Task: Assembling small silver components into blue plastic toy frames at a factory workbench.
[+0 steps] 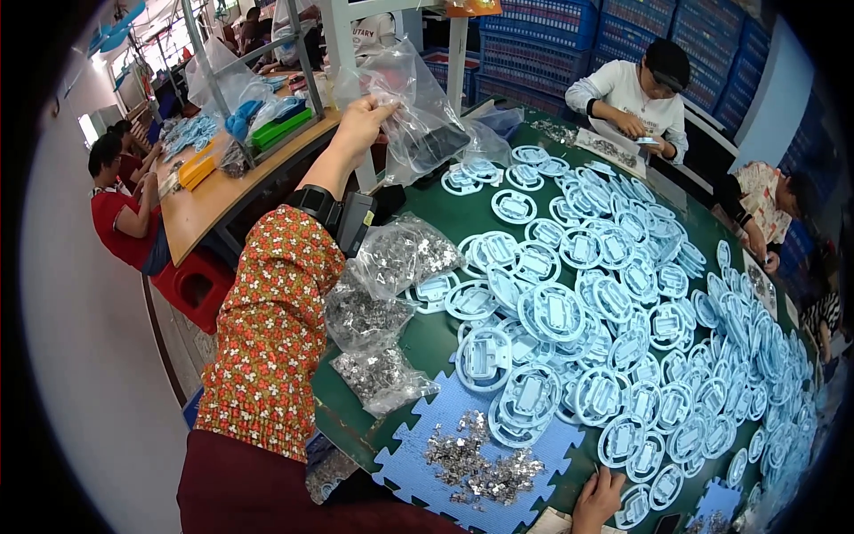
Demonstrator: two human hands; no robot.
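Note:
My left hand (365, 125) is stretched far forward, its fingers closed on a clear plastic bag (416, 111) that hangs at the table's far left corner. A dark, flat shape shows through the lower part of the bag. Near the front edge, my right hand (599, 500) has its fingers curled together; a thin tip pokes out, too small to name. Close to it lie round light-blue plastic parts (551, 311), heaped over much of the green table (342, 409). Small metal pieces (485, 463) form a loose pile on a blue foam mat (405, 458), left of my right hand.
Clear bags of metal pieces (405, 254) lie under my left forearm. Two co-workers (645, 102) sit across the table, with trays of small parts before them. Blue crates (534, 40) are stacked behind. A wooden bench (196, 218) and red stool (191, 289) stand left.

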